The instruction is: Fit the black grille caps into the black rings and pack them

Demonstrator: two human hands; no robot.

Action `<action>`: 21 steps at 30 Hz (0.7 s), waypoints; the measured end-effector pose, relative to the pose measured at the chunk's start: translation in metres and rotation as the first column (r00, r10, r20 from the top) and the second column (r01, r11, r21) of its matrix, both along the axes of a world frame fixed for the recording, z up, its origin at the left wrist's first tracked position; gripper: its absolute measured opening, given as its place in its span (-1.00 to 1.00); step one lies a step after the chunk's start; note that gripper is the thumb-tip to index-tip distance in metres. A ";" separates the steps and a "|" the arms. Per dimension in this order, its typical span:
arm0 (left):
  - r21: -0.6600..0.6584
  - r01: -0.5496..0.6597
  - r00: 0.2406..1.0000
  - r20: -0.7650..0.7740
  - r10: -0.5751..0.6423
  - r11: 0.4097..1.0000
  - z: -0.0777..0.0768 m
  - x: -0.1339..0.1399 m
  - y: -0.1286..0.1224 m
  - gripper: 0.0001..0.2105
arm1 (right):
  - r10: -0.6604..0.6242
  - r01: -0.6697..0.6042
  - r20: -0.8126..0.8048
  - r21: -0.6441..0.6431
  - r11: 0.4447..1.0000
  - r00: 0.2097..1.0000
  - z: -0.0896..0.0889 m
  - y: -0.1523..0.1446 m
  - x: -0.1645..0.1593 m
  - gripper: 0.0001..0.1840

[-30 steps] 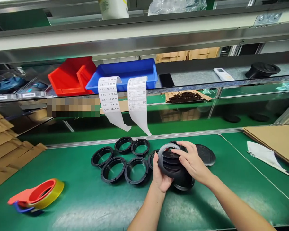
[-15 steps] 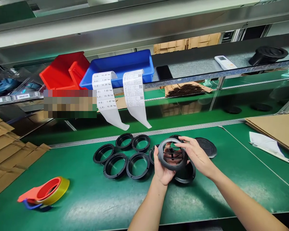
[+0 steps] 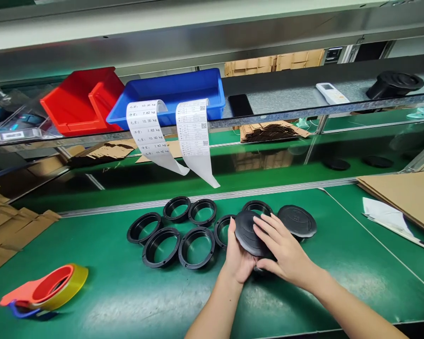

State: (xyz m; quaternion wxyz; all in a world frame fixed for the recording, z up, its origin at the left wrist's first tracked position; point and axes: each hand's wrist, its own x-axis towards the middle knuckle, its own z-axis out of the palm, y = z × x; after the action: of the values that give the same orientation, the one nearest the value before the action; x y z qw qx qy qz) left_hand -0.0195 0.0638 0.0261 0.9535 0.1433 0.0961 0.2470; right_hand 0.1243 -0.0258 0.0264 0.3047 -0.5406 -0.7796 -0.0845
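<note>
My left hand (image 3: 240,261) holds a round black vent (image 3: 249,230) from its left side and below, with the thumb along the rim. The vent's flat disc face, marked with curved ridges, is tilted up towards me. My right hand (image 3: 286,247) lies against the right of the vent, fingers across the disc and thumb at its lower edge. Part of the vent is hidden behind the fingers. A black disc cover (image 3: 297,221) lies just beyond my right hand. Several black flanged rings, one of them a near ring (image 3: 197,265), stand to the left on the green table.
A red tape dispenser (image 3: 45,289) with yellow tape lies at the left. Cardboard (image 3: 403,190) is at the right edge. On the shelf are a red bin (image 3: 81,101), a blue tray (image 3: 173,89) with hanging label strips (image 3: 194,141), a phone (image 3: 240,105) and a white remote (image 3: 331,93).
The vent showed an open ring with crossbars; now a solid disc face shows. My right hand has moved from its upper rim down across that face. The view has shifted slightly right.
</note>
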 end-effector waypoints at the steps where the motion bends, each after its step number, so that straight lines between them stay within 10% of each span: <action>1: 0.038 0.031 1.000 -0.007 -0.031 0.999 -0.002 0.002 -0.003 -0.36 | -0.024 0.023 -0.018 -0.035 0.999 1.000 0.000 -0.003 0.000 -0.15; 7: 0.265 0.131 0.987 -0.122 -0.101 0.955 -0.014 0.012 -0.021 -0.21 | -0.076 0.021 -0.170 -0.304 0.952 0.983 0.005 -0.004 0.019 -0.01; 9: 0.404 -0.040 0.961 -0.234 0.145 0.914 -0.013 0.011 -0.019 -0.22 | -0.177 0.108 -0.213 -0.302 0.947 0.961 0.002 0.011 0.036 -0.03; 12: 0.642 -0.372 0.706 -0.274 0.653 0.671 -0.008 0.005 -0.010 -0.34 | -0.340 0.298 -0.105 -0.288 0.910 0.935 -0.005 0.042 0.059 0.02; 14: 0.671 -0.473 0.590 -0.240 0.771 0.571 -0.004 0.000 -0.003 -0.45 | -0.354 0.346 0.032 -0.308 0.886 0.935 -0.010 0.064 0.066 0.08; 21: 0.611 -0.449 0.620 -0.312 0.720 0.652 0.004 -0.005 0.004 -0.60 | -0.335 0.428 0.289 -0.377 0.821 0.897 -0.039 0.099 0.058 0.13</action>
State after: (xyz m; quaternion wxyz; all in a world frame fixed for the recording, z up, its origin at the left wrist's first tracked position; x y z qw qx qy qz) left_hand -0.0245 0.0679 0.0305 0.6807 0.3936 0.3337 0.5199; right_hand 0.1826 0.0736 -0.0123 0.0699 -0.7281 -0.6814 -0.0260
